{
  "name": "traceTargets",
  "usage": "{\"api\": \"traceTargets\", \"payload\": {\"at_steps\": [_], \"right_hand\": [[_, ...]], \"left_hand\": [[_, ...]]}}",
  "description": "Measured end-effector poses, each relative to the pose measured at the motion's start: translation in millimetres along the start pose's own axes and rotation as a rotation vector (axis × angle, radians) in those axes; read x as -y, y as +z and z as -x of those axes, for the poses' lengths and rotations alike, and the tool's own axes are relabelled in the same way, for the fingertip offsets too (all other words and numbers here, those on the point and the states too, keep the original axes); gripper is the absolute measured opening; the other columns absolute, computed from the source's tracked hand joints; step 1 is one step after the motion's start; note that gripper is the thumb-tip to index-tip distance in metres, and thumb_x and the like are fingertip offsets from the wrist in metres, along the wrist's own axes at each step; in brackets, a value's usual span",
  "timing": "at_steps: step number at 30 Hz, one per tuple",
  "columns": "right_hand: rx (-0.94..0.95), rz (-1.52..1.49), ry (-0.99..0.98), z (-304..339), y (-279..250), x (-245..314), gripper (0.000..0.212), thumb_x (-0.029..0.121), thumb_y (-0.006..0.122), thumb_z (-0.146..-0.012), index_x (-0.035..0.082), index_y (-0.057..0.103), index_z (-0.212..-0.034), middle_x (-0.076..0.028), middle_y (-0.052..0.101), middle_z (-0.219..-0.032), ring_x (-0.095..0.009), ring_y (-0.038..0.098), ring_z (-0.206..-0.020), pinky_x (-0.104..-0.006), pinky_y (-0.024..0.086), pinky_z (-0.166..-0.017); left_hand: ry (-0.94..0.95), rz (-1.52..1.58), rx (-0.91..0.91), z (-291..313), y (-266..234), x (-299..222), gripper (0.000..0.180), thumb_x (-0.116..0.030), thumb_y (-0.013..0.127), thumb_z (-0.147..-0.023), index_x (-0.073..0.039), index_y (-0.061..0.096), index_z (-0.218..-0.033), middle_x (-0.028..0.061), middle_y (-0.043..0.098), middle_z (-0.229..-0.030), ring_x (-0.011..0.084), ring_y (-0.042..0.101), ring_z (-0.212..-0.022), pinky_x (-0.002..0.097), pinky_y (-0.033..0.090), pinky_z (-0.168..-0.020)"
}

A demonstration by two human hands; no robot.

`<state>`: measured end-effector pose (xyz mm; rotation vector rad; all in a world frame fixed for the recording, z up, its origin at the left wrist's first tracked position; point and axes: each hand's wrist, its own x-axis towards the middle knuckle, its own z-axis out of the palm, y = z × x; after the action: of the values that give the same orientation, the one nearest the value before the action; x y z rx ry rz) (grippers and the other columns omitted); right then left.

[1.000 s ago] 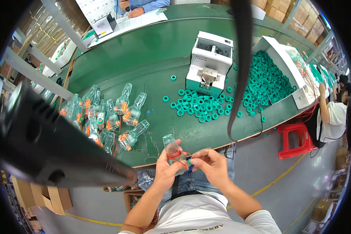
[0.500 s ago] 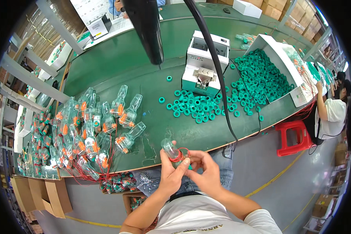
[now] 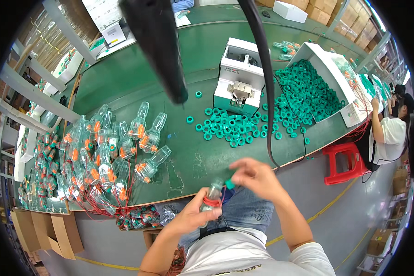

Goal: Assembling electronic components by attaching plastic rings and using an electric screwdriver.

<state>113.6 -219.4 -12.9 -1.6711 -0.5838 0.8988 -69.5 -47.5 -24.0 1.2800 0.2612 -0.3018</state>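
My left hand is closed around a clear plastic bottle-shaped housing, just off the table's front edge. Thin red wire is looped around this housing. A small green ring sits at the thumb tip of my right hand, close to the housing's narrow end. The fingers of that hand are bent and somewhat blurred; they appear to pinch the ring, with the index finger raised. On the table ahead, many more green rings lie loose in front of a white and green bench machine.
Clear housings with orange parts crowd the table's left side, their red wires hanging over the edge. A white box of green rings stands at right. A dark tool and a black cable hang overhead. A red stool stands beside another person.
The housing has come nearer my body and stands more upright in my left hand. My right hand has moved up and right, away from it, with the green ring at its fingertips.
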Motion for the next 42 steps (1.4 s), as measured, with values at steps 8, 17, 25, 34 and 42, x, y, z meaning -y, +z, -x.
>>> {"api": "traceTargets", "payload": {"at_steps": [8, 17, 25, 34, 42], "right_hand": [[-0.692, 0.861, -0.394, -57, -20, -43, 0.020, 0.015, 0.070, -0.086, 0.008, 0.061, -0.101, -0.010, 0.059, -0.079, -0.029, 0.062, -0.068, -0.0395, 0.050, -0.059], [-0.536, 0.766, -0.308, -47, -35, -39, 0.029, 0.023, 0.078, -0.077, 0.005, 0.056, -0.085, -0.014, 0.061, -0.079, -0.035, 0.062, -0.070, -0.0455, 0.050, -0.061], [0.030, -0.191, 0.005, 20, 21, 8, 0.028, 0.002, 0.077, -0.081, -0.002, 0.057, -0.101, -0.004, 0.063, -0.073, -0.009, 0.060, -0.057, -0.0223, 0.046, -0.045], [0.170, -0.409, 0.135, 6, 27, -24, 0.042, 0.010, 0.079, -0.082, -0.002, 0.054, -0.113, -0.009, 0.069, -0.080, -0.013, 0.066, -0.064, -0.0253, 0.053, -0.052], [0.097, -0.103, 0.051, -9, 26, 4, 0.032, 0.016, 0.077, -0.085, 0.001, 0.061, -0.109, -0.006, 0.067, -0.075, -0.011, 0.062, -0.060, -0.0257, 0.051, -0.055]], "left_hand": [[0.066, 0.385, -0.175, -39, 19, 16, 0.045, -0.030, 0.054, -0.098, -0.005, 0.037, -0.132, 0.0108, 0.051, -0.110, 0.0205, 0.060, -0.091, 0.0457, 0.057, -0.078], [0.250, 0.172, -0.481, -80, 18, 2, 0.047, -0.029, 0.071, -0.092, -0.002, 0.044, -0.119, 0.0061, 0.054, -0.108, 0.0123, 0.051, -0.101, 0.0292, 0.043, -0.092], [0.398, 0.054, -0.601, -88, 15, 4, 0.042, -0.029, 0.068, -0.094, -0.002, 0.045, -0.117, 0.0050, 0.054, -0.104, 0.0113, 0.051, -0.096, 0.0279, 0.043, -0.088], [0.458, 0.017, -0.551, -84, 20, 6, 0.033, -0.016, 0.066, -0.091, -0.003, 0.045, -0.114, 0.0040, 0.052, -0.100, 0.0099, 0.049, -0.090, 0.0264, 0.043, -0.081], [0.369, 0.444, -0.507, -66, 10, 10, 0.026, -0.023, 0.050, -0.100, -0.006, 0.048, -0.119, 0.0042, 0.054, -0.100, 0.0137, 0.054, -0.089, 0.0295, 0.048, -0.080]]}}
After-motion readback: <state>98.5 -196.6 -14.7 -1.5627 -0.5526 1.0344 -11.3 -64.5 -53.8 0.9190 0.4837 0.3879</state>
